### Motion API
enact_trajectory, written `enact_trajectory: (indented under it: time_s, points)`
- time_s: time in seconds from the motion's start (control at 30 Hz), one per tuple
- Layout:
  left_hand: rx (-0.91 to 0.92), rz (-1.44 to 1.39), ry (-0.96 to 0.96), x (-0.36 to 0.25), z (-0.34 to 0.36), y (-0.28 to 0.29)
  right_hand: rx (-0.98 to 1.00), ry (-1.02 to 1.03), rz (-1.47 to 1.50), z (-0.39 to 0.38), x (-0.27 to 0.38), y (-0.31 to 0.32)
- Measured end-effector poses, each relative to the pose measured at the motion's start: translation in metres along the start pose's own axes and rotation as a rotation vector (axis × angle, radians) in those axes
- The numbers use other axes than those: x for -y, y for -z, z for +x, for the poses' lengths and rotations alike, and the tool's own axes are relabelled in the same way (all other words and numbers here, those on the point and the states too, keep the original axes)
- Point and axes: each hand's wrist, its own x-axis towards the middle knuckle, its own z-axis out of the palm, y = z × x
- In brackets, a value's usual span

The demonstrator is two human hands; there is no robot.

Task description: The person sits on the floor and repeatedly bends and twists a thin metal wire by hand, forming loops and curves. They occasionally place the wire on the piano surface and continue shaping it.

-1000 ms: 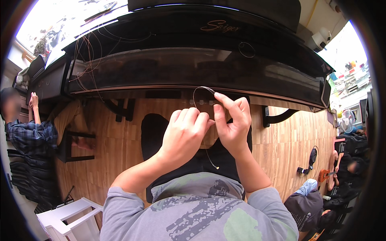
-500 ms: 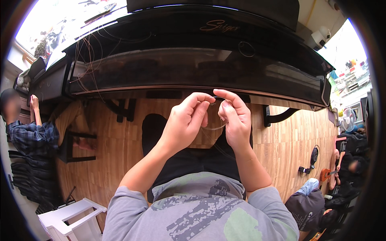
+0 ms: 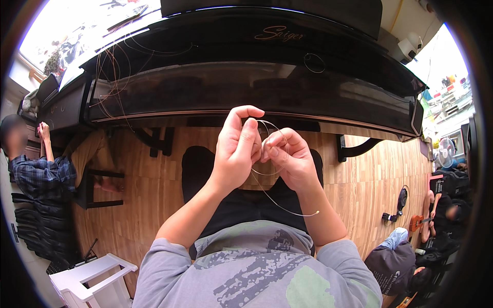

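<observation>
My left hand (image 3: 241, 143) and my right hand (image 3: 285, 154) are raised close together over my dark-clad lap, their fingers curled on a thin pale string (image 3: 299, 214) looped between them, with a loose tail hanging down to the right. My left index finger arches above the thumb; my right thumb and forefinger pinch the string. Beyond both hands is a glossy black piano (image 3: 205, 87). Several loose strings (image 3: 115, 72) drape over its left part, and a small coiled string (image 3: 323, 66) lies toward the right.
A person in plaid (image 3: 41, 174) sits at the left, near a white stand (image 3: 84, 274). On the wooden floor (image 3: 349, 179) at the right is a black device (image 3: 400, 205). People (image 3: 390, 262), an orange small guitar (image 3: 416, 222) and a fan (image 3: 447, 151) are along the right.
My left index finger has risen, while my right hand has moved lower and slightly left. The string now forms a larger loop between them, and its tail has swung out to the right.
</observation>
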Motion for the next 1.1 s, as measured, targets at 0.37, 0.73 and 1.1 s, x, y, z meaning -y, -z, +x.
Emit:
enact_trajectory:
  time_s: [0.37,0.73,1.1]
  points:
    - [0.044,0.449,-0.116,0.002,-0.005,0.005,0.05,0.121,0.229,0.002,-0.014,0.002]
    - [0.085,1.138,-0.777,-0.005,0.01,0.016,-0.005,0.116,0.256,0.001,-0.013,-0.003]
    - [0.163,1.215,-0.659,-0.015,0.009,0.019,-0.019,0.027,0.284,-0.002,-0.012,0.001]
